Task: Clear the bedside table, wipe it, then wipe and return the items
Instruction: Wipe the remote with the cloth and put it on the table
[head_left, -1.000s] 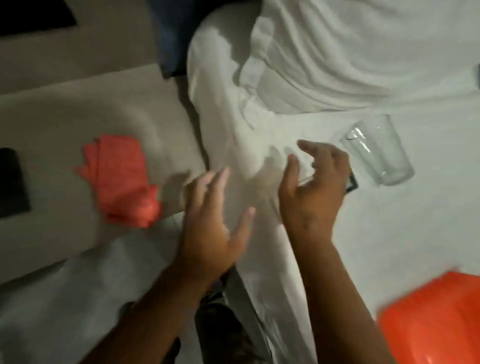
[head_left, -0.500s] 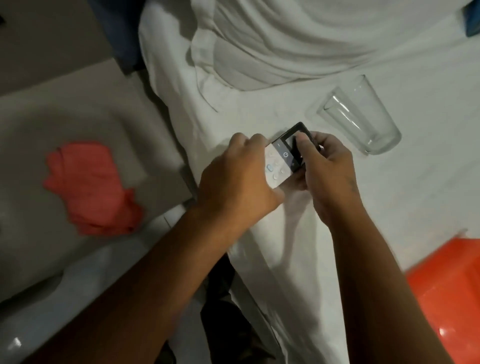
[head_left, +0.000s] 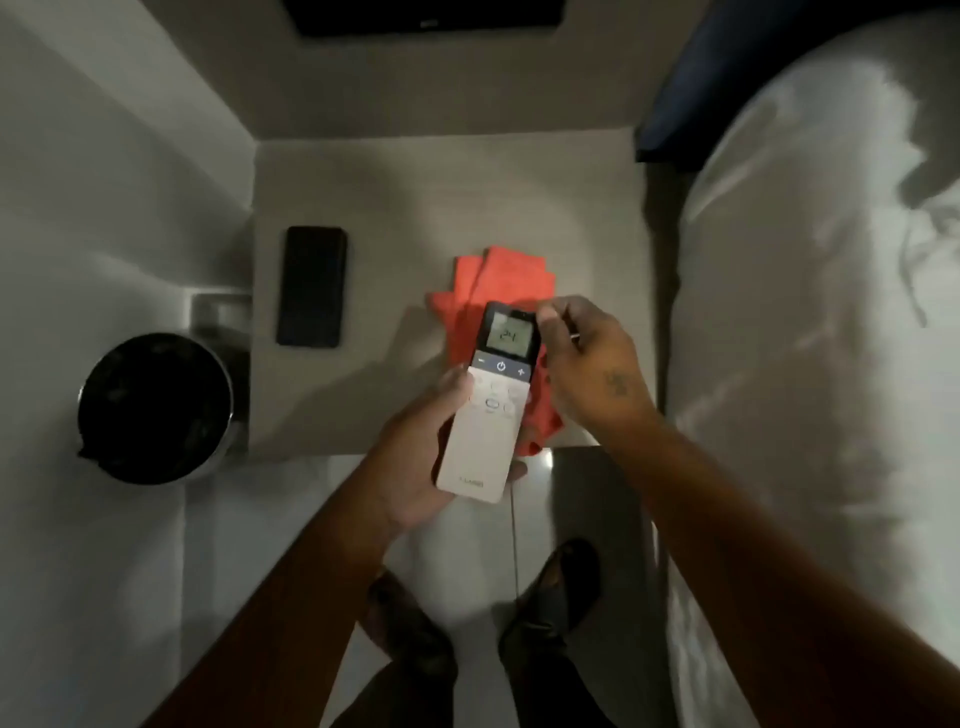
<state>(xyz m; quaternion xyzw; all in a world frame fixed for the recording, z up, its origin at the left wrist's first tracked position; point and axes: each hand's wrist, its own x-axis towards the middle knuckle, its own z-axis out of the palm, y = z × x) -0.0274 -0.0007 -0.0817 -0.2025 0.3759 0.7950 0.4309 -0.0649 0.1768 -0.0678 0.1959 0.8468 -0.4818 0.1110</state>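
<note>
**Wiping and Returning the Remote Control**

The bed (head_left: 810, 322), covered in white sheeting, is filling the right side of the view. The tabletop (head_left: 415, 182) is standing just beside it, set into a corner of pale walls under dim light. A dark round bin (head_left: 153, 408) is standing on the floor to the left of the tabletop. A black phone (head_left: 311, 286) is lying flat near the tabletop's left edge, well apart from the hands. An orange cloth (head_left: 493, 280) is lying crumpled near the tabletop's front edge.

The left hand (head_left: 421, 457) is gripping the remote control (head_left: 491, 410) around its lower half, fingers closed on its sides, display facing up, above the tabletop's front edge and partly over the cloth. The right hand (head_left: 587, 364) is hovering at the remote's upper right corner, its fingers (head_left: 545, 314) drawn close together beside the display; whether they are pinching anything cannot be told.

Judged procedure: the remote is being readied for wiping.

1. Keep the left-hand grip low on the body, clear of the buttons.
2. Take the cloth with the right hand, bunching it so no edge is trailing.
3. Wipe face, sides and back with light pressure; pressing hard is likely to trigger the keys.
4. Set the remote flat on bare tabletop, apart from the phone.
</note>
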